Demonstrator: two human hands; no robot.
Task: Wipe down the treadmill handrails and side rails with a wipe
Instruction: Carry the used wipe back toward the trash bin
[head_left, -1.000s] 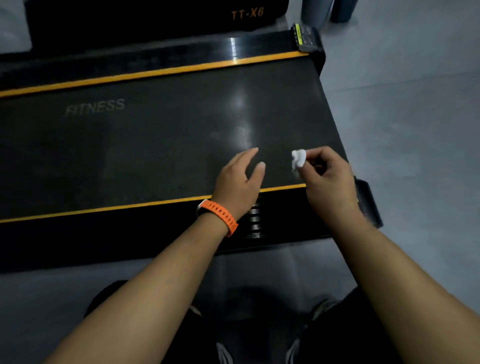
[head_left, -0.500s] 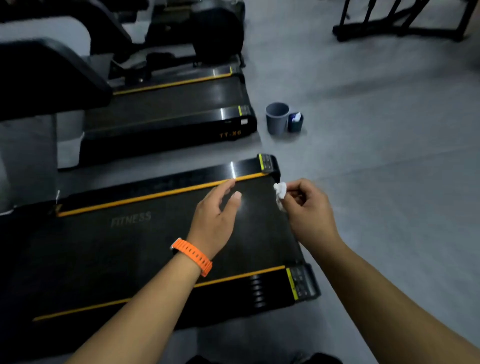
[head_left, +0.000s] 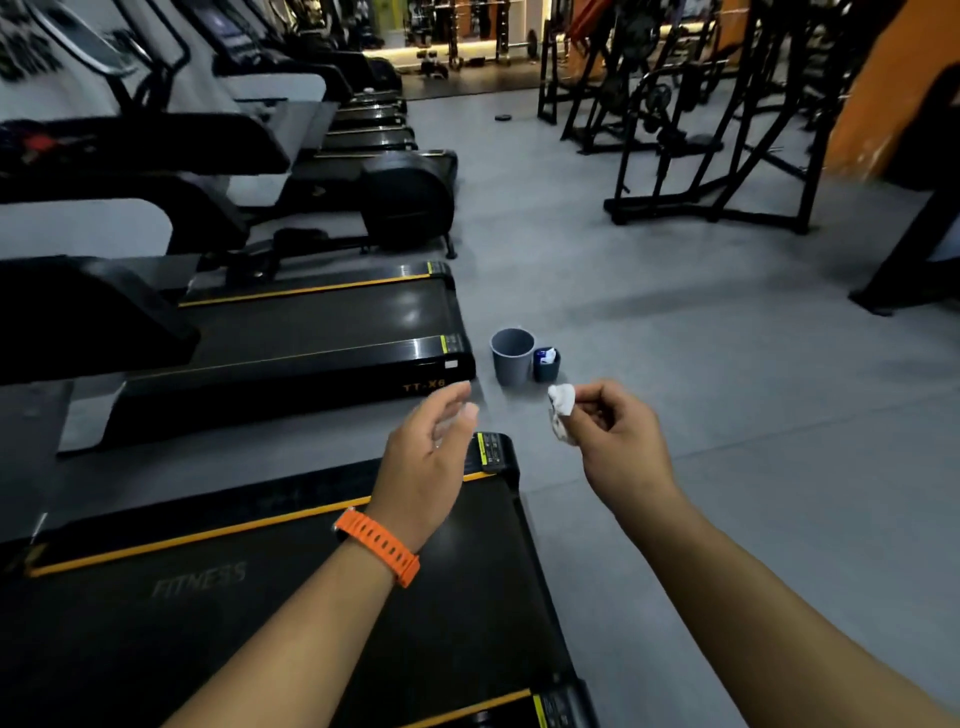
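A crumpled white wipe (head_left: 562, 411) is pinched between the thumb and fingers of my right hand (head_left: 618, 441), held in the air over the grey floor just past the treadmill's rear corner. My left hand (head_left: 426, 457), with an orange band on its wrist, hovers with fingers straight and holds nothing, above the far side rail (head_left: 218, 525) of the black treadmill (head_left: 260, 623). The belt reads FITNESS and has yellow-edged side rails. The handrails are out of view.
A grey bin (head_left: 512, 356) and a small dark cup (head_left: 546, 365) with packets stand on the floor ahead. A second treadmill (head_left: 311, 343) lies beyond, then more machines in a row at left. Black weight frames (head_left: 711, 156) stand at right across open grey floor.
The view has lifted from the treadmill belt to the gym floor ahead. Both hands have risen with it, and the right hand still pinches the wipe.
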